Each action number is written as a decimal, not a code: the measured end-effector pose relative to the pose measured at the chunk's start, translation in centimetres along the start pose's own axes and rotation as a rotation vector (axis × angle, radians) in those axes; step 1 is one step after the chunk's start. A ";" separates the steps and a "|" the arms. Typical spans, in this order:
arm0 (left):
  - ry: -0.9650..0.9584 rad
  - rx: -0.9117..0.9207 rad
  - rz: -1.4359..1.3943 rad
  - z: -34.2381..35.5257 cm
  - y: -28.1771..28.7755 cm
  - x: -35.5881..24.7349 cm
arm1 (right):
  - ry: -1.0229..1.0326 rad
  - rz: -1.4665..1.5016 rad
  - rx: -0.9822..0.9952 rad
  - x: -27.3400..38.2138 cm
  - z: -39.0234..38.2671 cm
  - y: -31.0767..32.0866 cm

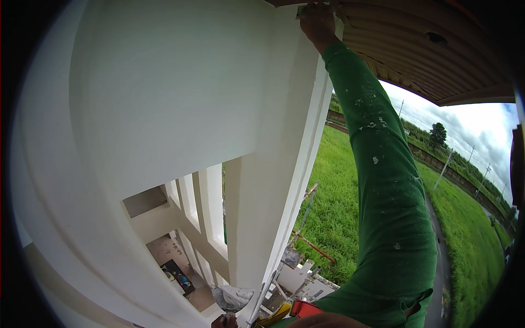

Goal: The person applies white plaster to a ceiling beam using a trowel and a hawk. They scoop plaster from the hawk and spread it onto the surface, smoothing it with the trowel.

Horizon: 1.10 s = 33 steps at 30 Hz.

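My right arm, in a green sleeve spotted with white, stretches up to the top of a pale wall corner. There my right hand is closed at the meeting of wall and eave; what its fingers hold is too dark and small to make out. Low in the view, my left hand is closed round the handle of a trowel. A lump of whitish putty sits on the trowel's blade. The pale corner column runs down between my two hands.
A brown ribbed eave hangs overhead at the right. Through a wall opening, a floor far below shows a dark tray-like thing with items on it. Rubble and boards lie below, beside pipes. Green grass and a narrow path stretch outside.
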<state>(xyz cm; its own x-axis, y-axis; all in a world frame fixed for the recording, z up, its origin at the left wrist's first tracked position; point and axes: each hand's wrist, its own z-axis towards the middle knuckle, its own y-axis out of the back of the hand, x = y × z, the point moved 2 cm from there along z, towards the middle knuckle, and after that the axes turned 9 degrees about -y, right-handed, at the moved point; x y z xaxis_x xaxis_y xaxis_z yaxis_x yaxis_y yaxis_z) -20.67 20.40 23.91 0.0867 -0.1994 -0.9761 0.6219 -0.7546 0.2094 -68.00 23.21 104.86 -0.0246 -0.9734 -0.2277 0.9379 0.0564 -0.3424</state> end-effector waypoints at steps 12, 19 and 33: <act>0.022 -0.118 -0.030 0.3 -1.9 -0.5 | 0.127 -0.071 -0.121 -1.5 0.6 -2.8; 0.086 -0.048 -0.272 1.5 -2.3 0.9 | -0.003 0.034 0.117 -0.8 1.3 -0.4; -0.130 -0.099 0.048 2.5 -1.9 0.1 | 0.183 0.063 0.143 2.2 -2.3 4.9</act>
<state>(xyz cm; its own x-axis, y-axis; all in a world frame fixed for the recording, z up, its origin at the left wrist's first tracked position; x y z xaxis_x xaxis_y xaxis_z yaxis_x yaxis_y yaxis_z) -23.80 20.19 23.57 0.0209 -0.3180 -0.9479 0.6939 -0.6779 0.2427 -64.28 21.85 100.57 -0.0142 -0.9118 -0.4105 0.9787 0.0714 -0.1924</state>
